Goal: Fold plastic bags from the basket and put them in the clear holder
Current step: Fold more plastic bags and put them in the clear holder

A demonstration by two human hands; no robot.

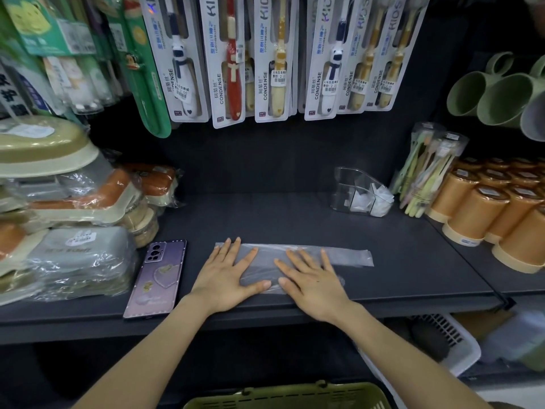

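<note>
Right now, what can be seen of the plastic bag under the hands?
The plastic bag is thin, translucent and greyish, flattened into a long strip lying left to right on the dark shelf near its front edge. The left hand and the right hand press flat on it with straight fingers; its right end sticks out bare beyond the right hand. It crinkles between the thumbs.
</note>
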